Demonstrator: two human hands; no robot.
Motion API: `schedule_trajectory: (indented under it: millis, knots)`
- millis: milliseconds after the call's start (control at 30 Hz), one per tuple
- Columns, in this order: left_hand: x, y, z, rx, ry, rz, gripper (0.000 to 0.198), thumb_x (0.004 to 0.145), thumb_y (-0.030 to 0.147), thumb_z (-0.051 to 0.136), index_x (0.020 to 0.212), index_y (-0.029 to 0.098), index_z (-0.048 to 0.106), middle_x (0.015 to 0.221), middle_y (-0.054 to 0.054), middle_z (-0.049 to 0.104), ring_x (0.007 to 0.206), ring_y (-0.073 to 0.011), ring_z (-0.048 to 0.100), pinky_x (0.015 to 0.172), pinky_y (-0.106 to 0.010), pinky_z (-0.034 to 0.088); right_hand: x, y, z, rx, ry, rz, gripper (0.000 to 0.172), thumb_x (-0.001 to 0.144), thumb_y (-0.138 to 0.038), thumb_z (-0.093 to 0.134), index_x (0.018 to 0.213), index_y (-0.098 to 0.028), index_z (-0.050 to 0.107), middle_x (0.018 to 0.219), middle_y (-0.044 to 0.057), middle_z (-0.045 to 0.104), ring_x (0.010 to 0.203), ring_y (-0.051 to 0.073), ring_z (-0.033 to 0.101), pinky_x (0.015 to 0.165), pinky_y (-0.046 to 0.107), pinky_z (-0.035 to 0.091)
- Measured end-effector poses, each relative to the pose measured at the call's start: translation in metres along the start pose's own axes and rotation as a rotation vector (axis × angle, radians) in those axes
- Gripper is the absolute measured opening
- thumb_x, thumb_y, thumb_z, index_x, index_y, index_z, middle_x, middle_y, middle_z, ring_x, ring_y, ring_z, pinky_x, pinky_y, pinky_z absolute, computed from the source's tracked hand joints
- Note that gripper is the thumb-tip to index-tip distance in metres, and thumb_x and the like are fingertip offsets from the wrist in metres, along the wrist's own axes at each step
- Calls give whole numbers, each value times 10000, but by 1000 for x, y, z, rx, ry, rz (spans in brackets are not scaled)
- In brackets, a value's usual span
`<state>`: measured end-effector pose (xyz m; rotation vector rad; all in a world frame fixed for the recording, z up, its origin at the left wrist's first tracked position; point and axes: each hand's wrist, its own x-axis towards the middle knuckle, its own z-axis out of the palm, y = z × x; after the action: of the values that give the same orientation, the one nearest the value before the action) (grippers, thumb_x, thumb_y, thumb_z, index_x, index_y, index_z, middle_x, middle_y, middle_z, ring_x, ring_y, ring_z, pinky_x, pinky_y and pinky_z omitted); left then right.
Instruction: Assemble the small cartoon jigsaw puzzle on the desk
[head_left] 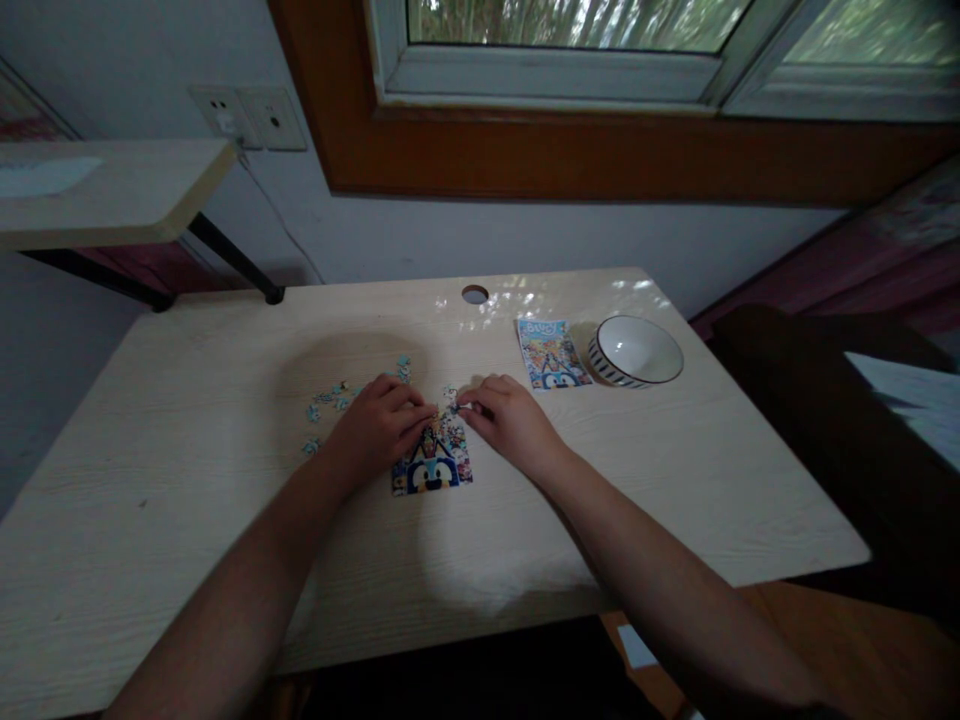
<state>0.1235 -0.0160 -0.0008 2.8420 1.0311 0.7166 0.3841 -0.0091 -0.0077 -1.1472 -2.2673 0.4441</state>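
Your right hand (511,418) pinched the puzzle's (433,472) far right edge; your left hand (379,425) overlapped its left side, grip unclear.

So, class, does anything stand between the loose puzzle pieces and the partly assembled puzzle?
Yes: the left hand lies between the left-side loose pieces and the puzzle. The bowl and picture sheet sit off to the right.

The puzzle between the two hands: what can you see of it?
The puzzle looks like printed card and lies flat on the pale table. Its straight lower edge runs under a blue, dog-like cartoon face, with small colourful patterns around it; its top looks ragged. The left hand covers part of its left side; the right hand is at its upper right, exact contact unclear.
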Motion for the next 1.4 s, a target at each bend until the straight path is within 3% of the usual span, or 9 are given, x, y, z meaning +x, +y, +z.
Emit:
schedule_trajectory:
  millis: [733, 1400]
  knots:
    - [1, 1, -1, -44, 11, 4, 214, 1011, 223, 638, 1170, 198, 779, 1055, -95, 728, 998, -247, 575, 924, -431, 526, 2, 0, 0, 17, 2, 9, 100, 948, -175, 734, 1031, -228, 753, 838, 31, 676, 834, 211, 601, 794, 337, 454]
    - [0, 1, -1, -43, 17, 7, 207, 1000, 203, 649, 1165, 205, 775, 1051, -91, 723, 998, -248, 572, 915, -422, 528, 0, 2, -2, 58, -1, -32, 185, 939, -106, 690, 1047, -231, 774, 920, 57, 737, 906, 232, 645, 862, 372, 503]
